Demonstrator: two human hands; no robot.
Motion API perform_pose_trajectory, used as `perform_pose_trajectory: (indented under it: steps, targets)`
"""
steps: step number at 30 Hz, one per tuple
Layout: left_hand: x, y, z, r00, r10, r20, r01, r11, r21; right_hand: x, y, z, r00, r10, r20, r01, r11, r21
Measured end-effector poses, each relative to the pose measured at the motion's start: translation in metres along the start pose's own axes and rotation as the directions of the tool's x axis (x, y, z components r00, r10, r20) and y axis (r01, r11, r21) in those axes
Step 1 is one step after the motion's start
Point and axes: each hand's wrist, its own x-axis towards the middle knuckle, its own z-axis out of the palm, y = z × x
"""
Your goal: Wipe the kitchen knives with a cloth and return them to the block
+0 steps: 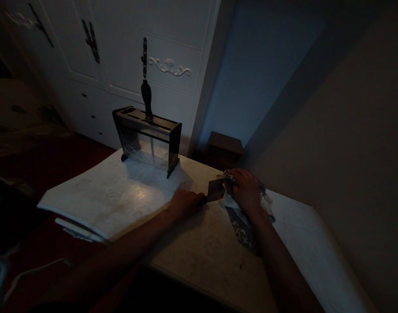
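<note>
My left hand [185, 204] is wrapped round the dark handle of a cleaver [215, 190], whose broad blade points right, just above the table. A patterned cloth [243, 228] in grey and white is bunched in my right hand [246, 189], which presses it over the far end of the blade. Part of the blade is hidden under the cloth, and a loose corner hangs down toward the table. Beyond my left hand stands a knife block [174, 126] with clear sides and a dark frame. One black-handled tool [146, 96] is upright in its slot; its kind is not clear.
The pale marble-look table [104, 195] runs from left to right, with a wall close on its right. White cabinets [173, 39] with dark handles rise behind it. A brown box-like piece [225, 142] sits beyond the far edge. The light is dim.
</note>
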Motion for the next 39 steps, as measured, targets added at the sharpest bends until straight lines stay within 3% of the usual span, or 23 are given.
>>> perform_pose_trajectory:
  steps: [6, 11, 17, 23, 25, 28, 31, 39]
  targets:
    - [0.002, -0.003, 0.005, 1.0, 0.006, -0.004, -0.006, 1.0, 0.0, -0.003, 0.025, -0.006, 0.994, 0.112, -0.004, -0.112, 0.993, 0.034]
    - [0.001, -0.002, 0.001, 1.0, 0.005, 0.017, -0.006, 1.0, 0.017, -0.01, 0.049, -0.009, 0.951, 0.307, -0.023, -0.295, 0.929, 0.225]
    - [0.0, -0.004, 0.002, 1.0, -0.009, -0.028, 0.008, 0.999, -0.048, -0.02, 0.069, -0.018, 0.758, 0.65, 0.057, -0.598, 0.657, 0.459]
    - [0.001, -0.008, 0.003, 0.997, -0.049, -0.054, 0.043, 0.992, -0.119, -0.028, 0.078, -0.019, 0.569, 0.821, 0.05, -0.654, 0.415, 0.632]
    - [0.0, -0.008, 0.004, 0.996, -0.059, -0.069, 0.049, 0.989, -0.136, -0.029, 0.077, -0.017, 0.589, 0.807, 0.047, -0.623, 0.416, 0.662]
    - [-0.001, -0.008, 0.005, 0.994, -0.05, -0.095, 0.034, 0.986, -0.165, -0.029, 0.073, -0.014, 0.695, 0.715, 0.076, -0.566, 0.479, 0.671]
    - [-0.003, -0.007, 0.003, 0.993, -0.045, -0.111, 0.023, 0.981, -0.19, -0.029, 0.069, -0.013, 0.753, 0.65, 0.102, -0.545, 0.528, 0.651]
    - [-0.004, -0.008, -0.001, 0.984, -0.101, -0.146, 0.036, 0.92, -0.391, -0.035, 0.069, -0.009, 0.767, 0.631, 0.114, -0.538, 0.535, 0.652]
